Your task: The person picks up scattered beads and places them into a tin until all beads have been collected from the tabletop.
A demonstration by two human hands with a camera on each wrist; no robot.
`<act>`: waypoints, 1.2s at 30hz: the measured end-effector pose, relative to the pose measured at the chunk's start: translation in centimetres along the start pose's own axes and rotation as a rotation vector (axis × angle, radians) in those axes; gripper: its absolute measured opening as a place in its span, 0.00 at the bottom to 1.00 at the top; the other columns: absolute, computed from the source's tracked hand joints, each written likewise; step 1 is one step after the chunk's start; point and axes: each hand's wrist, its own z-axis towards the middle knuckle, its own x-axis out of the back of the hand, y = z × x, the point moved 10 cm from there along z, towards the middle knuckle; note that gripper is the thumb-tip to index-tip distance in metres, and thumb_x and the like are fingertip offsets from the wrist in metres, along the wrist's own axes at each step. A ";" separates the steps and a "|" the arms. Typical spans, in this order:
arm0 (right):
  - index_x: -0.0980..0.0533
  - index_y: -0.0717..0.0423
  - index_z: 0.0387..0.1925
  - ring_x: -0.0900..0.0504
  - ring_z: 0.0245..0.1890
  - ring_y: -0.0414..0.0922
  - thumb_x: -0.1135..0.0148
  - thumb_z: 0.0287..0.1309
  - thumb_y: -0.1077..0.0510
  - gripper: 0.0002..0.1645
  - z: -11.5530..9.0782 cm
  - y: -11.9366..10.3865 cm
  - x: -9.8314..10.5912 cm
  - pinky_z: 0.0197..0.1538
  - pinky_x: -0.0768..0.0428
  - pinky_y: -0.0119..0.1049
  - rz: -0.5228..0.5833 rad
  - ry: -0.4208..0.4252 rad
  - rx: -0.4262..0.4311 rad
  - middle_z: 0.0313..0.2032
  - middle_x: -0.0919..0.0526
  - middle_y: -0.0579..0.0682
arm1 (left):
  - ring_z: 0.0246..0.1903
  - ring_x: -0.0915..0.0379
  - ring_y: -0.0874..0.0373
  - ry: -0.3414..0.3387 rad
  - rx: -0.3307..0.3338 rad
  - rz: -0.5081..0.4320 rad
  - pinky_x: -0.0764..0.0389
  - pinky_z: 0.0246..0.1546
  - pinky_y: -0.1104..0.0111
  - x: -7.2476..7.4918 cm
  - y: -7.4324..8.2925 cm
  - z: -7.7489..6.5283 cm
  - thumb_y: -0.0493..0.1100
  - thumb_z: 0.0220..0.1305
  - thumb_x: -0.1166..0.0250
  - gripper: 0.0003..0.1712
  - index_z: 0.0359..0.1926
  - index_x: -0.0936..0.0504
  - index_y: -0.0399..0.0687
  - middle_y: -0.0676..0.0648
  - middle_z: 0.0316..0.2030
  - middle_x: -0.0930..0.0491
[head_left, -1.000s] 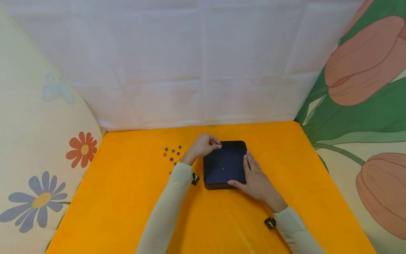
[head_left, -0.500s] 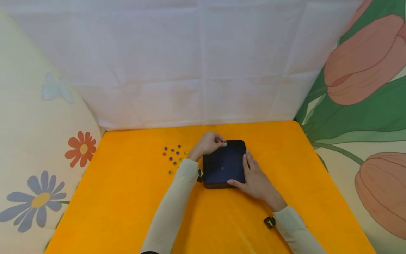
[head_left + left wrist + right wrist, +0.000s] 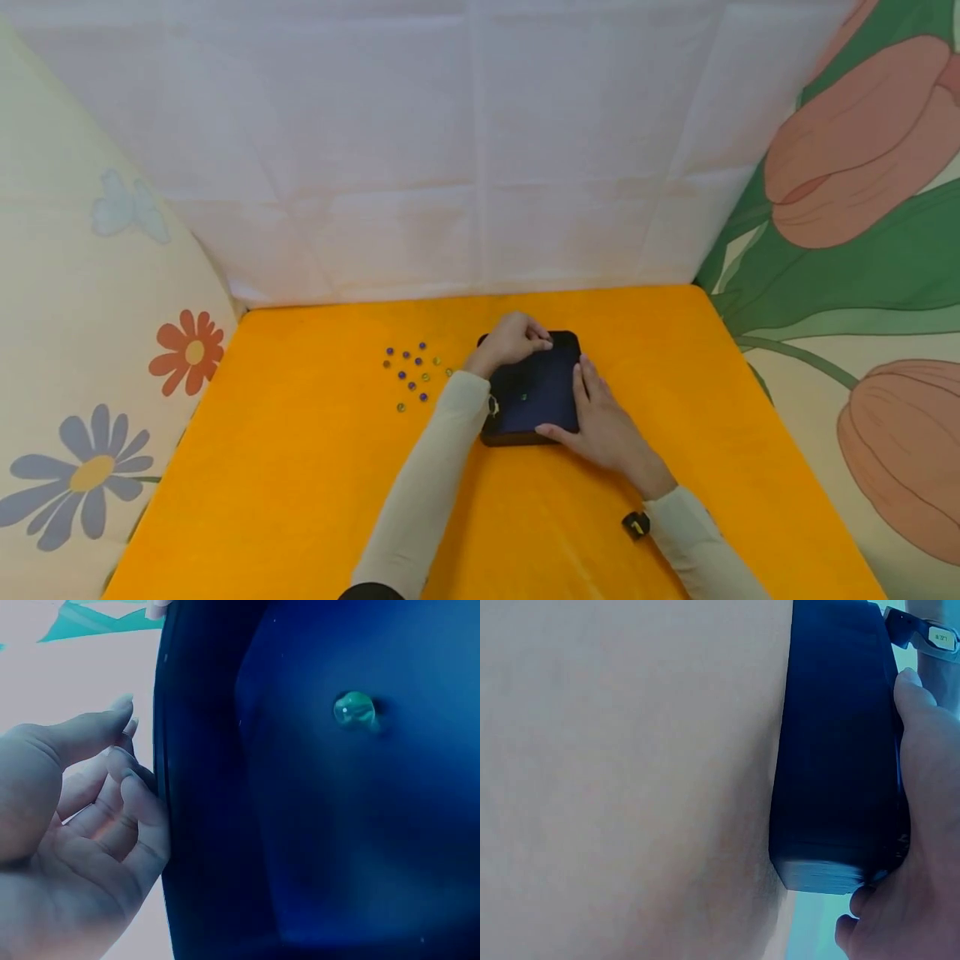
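My left hand (image 3: 513,340) is over the far rim of a square dark tray (image 3: 536,408), its thumb and fingertips brought together. In the left wrist view the curled fingers (image 3: 146,802) are right at the outside of the tray's rim. I cannot tell whether something small is between the fingertips. One greenish glass marble (image 3: 355,710) lies on the tray floor. My right hand (image 3: 607,429) rests at the near right corner, its fingers straight along the right side and its thumb (image 3: 913,697) at the near rim.
Several blue, yellowish and orange marbles (image 3: 402,375) lie scattered left of the tray on the orange tabletop (image 3: 322,467). Behind the table hangs a white cloth (image 3: 375,167). Flower-patterned panels (image 3: 825,275) flank both sides. Each wrist wears a small black device (image 3: 636,525).
My left hand has moved to the right along the tray's far rim, uncovering more marbles at the left. The right hand and the tray have stayed in place.
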 end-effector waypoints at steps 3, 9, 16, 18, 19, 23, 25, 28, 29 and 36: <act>0.58 0.67 0.83 0.55 0.85 0.64 0.44 0.61 0.18 0.74 0.0 0.0 0.0 0.77 0.35 0.61 0.000 -0.005 0.002 0.85 0.68 0.63 | 0.36 0.18 0.56 -0.002 0.004 -0.022 0.16 0.41 0.67 -0.2 0.1 0.1 0.46 0.74 0.32 0.13 0.51 0.09 0.46 0.45 0.44 0.10; 0.59 0.66 0.83 0.55 0.85 0.63 0.44 0.62 0.18 0.74 0.1 0.0 -0.1 0.77 0.34 0.60 -0.005 -0.009 -0.006 0.85 0.68 0.62 | 0.36 0.19 0.56 0.012 0.002 -0.046 0.15 0.43 0.66 -0.4 -0.2 0.2 0.45 0.73 0.32 0.12 0.50 0.09 0.46 0.45 0.44 0.10; 0.59 0.65 0.83 0.55 0.85 0.63 0.45 0.61 0.17 0.74 0.0 0.1 -0.2 0.78 0.35 0.61 -0.001 -0.014 -0.013 0.85 0.68 0.62 | 0.35 0.19 0.58 0.014 -0.010 -0.034 0.18 0.39 0.69 -0.8 -0.3 0.4 0.47 0.73 0.32 0.12 0.50 0.08 0.48 0.46 0.43 0.10; 0.59 0.65 0.83 0.55 0.85 0.63 0.45 0.62 0.17 0.73 0.0 0.1 -0.2 0.78 0.35 0.61 0.001 -0.013 -0.013 0.85 0.68 0.62 | 0.35 0.19 0.58 0.011 -0.012 -0.037 0.18 0.38 0.70 -0.9 -0.2 0.5 0.47 0.73 0.32 0.12 0.50 0.08 0.48 0.46 0.43 0.10; 0.59 0.65 0.83 0.55 0.85 0.63 0.45 0.62 0.17 0.73 0.0 0.1 -0.2 0.78 0.35 0.60 0.001 -0.011 -0.013 0.85 0.68 0.62 | 0.34 0.19 0.58 0.010 -0.012 -0.038 0.18 0.38 0.69 -0.9 -0.2 0.4 0.47 0.73 0.32 0.12 0.50 0.08 0.48 0.46 0.43 0.10; 0.58 0.66 0.83 0.54 0.84 0.63 0.44 0.62 0.18 0.73 -0.1 0.1 -0.1 0.77 0.34 0.61 -0.001 -0.002 -0.009 0.85 0.68 0.62 | 0.35 0.19 0.56 0.007 -0.007 -0.052 0.18 0.38 0.69 -0.9 -0.2 0.4 0.47 0.74 0.32 0.12 0.50 0.09 0.47 0.46 0.43 0.10; 0.58 0.66 0.83 0.54 0.84 0.63 0.44 0.62 0.18 0.73 -0.1 0.1 -0.1 0.77 0.34 0.61 0.001 0.000 -0.007 0.85 0.67 0.62 | 0.36 0.17 0.54 0.005 -0.007 -0.054 0.18 0.39 0.68 -0.9 -0.3 0.5 0.47 0.74 0.32 0.12 0.51 0.09 0.47 0.46 0.43 0.10; 0.58 0.66 0.82 0.54 0.84 0.63 0.44 0.62 0.18 0.73 -0.2 0.1 -0.1 0.77 0.35 0.61 0.002 -0.002 -0.007 0.85 0.68 0.62 | 0.39 0.16 0.51 0.001 -0.008 -0.060 0.17 0.40 0.67 -1.1 -0.4 0.5 0.46 0.74 0.32 0.13 0.52 0.09 0.46 0.46 0.43 0.10; 0.58 0.66 0.82 0.54 0.84 0.63 0.45 0.62 0.18 0.73 -0.2 0.1 -0.2 0.77 0.35 0.61 0.000 -0.002 -0.006 0.85 0.68 0.63 | 0.39 0.16 0.50 0.001 -0.007 -0.061 0.17 0.40 0.67 -1.1 -0.5 0.6 0.46 0.74 0.32 0.13 0.52 0.10 0.46 0.46 0.43 0.10; 0.60 0.65 0.83 0.54 0.84 0.63 0.46 0.61 0.16 0.74 0.0 0.2 -0.4 0.77 0.34 0.61 -0.001 -0.008 -0.014 0.85 0.69 0.62 | 0.34 0.20 0.55 0.010 -0.006 -0.063 0.18 0.39 0.69 -0.9 -0.7 0.6 0.46 0.73 0.32 0.13 0.51 0.10 0.46 0.45 0.42 0.11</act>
